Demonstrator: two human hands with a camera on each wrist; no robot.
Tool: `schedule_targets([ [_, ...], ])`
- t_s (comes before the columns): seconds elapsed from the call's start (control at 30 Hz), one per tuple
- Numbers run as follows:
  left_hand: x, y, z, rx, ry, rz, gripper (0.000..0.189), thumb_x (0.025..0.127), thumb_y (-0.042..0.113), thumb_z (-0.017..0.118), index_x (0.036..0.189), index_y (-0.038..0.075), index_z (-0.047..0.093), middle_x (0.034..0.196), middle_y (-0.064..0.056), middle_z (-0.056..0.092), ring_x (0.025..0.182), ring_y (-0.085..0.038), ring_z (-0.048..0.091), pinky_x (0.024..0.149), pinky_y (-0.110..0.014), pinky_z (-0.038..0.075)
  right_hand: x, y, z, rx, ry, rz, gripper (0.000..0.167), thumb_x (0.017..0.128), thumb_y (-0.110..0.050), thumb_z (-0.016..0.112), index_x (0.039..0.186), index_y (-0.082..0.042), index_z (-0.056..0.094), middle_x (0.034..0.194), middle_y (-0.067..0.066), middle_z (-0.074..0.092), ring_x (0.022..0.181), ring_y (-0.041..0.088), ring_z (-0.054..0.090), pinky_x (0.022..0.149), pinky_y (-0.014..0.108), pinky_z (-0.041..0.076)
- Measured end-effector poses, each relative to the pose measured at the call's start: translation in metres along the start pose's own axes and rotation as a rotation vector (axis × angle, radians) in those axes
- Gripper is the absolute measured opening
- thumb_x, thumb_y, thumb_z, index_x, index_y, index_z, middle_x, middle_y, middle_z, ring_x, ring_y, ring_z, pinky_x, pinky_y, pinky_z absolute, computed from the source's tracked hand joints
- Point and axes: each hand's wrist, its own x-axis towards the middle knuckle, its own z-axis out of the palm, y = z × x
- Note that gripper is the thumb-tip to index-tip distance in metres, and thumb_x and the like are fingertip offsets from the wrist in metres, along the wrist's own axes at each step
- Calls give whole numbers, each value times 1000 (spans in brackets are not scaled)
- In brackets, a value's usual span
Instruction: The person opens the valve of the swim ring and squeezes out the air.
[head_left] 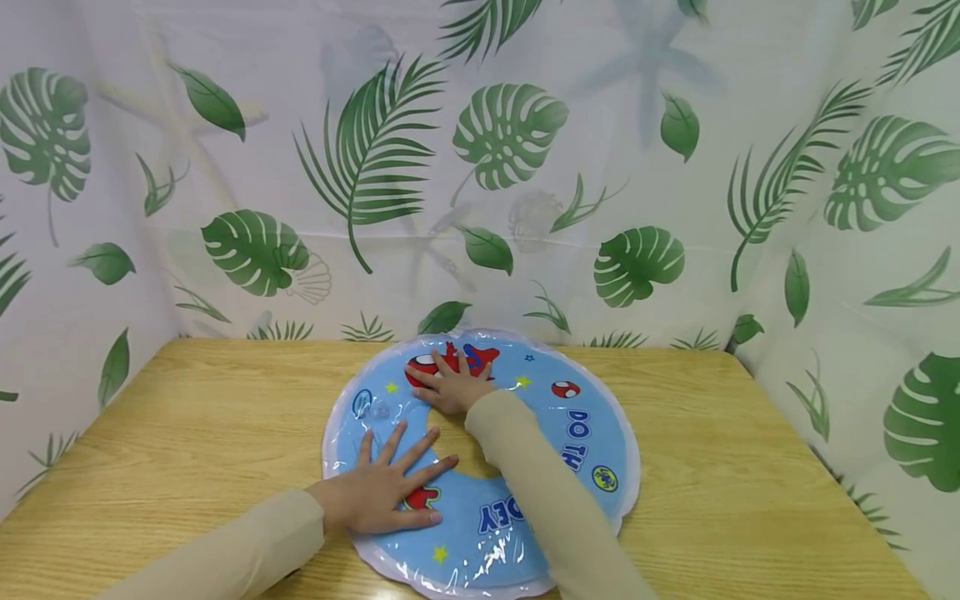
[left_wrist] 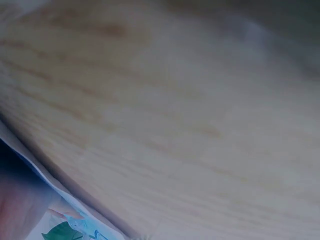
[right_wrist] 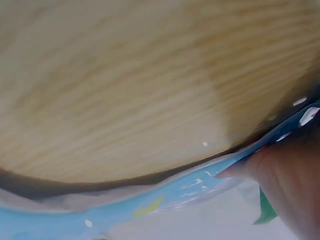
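Observation:
A light-blue swim ring (head_left: 592, 408) with a pale wavy rim lies flat on the wooden table, printed with red cartoon figures, stars and lettering. My left hand (head_left: 378, 492) rests on its left side, palm down with fingers spread. On the far part, near the central hole, my right hand (head_left: 453, 385) presses with fingers extended over a red figure. A clear round valve (head_left: 382, 410) shows between the hands. In the right wrist view, my thumb touches the ring's inner edge (right_wrist: 185, 182). The left wrist view shows mostly blurred tabletop, with a strip of the ring at lower left.
The wooden table (head_left: 735, 467) extends to both sides of the ring. A white cloth (head_left: 540, 275) with green leaf prints hangs behind the table and along its left and right sides. The ring's far rim lies by the table's back edge.

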Motion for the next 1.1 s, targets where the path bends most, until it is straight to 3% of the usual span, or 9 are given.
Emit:
schedule_targets([
  [0.27, -2, 2, -4, -11, -3, -3, 68, 84, 72, 26, 144, 43, 12, 156, 0, -6, 138, -44, -10, 98, -74, -1, 5, -6, 1, -45, 50, 37, 56, 91, -61, 27, 142, -49, 8, 156, -2, 7, 139, 42, 6, 99, 71, 15],
  [0.6, -3, 4, -4, -13, -3, -9, 68, 84, 72, 27, 144, 43, 12, 156, 0, -5, 138, -45, -11, 97, -74, -1, -2, 10, 0, 24, 100, -38, 57, 91, -59, 31, 144, -42, 18, 154, 1, 16, 140, 38, 13, 104, 65, 18],
  [0.87, -2, 3, -1, -6, 5, -14, 69, 82, 75, 24, 143, 45, 11, 156, 0, -5, 137, -46, -10, 96, -75, -1, -22, 49, -4, 53, 139, -70, 60, 92, -54, 38, 145, -32, 22, 154, 6, 18, 140, 35, 13, 107, 63, 13],
  [1.1, -3, 5, -3, -9, 16, -8, 69, 83, 74, 26, 144, 44, 12, 156, 0, -3, 138, -46, -8, 96, -75, 0, -51, 96, -5, 82, 103, -38, 64, 92, -54, 38, 146, -26, 20, 154, 11, 11, 140, 41, 6, 106, 65, 9],
])
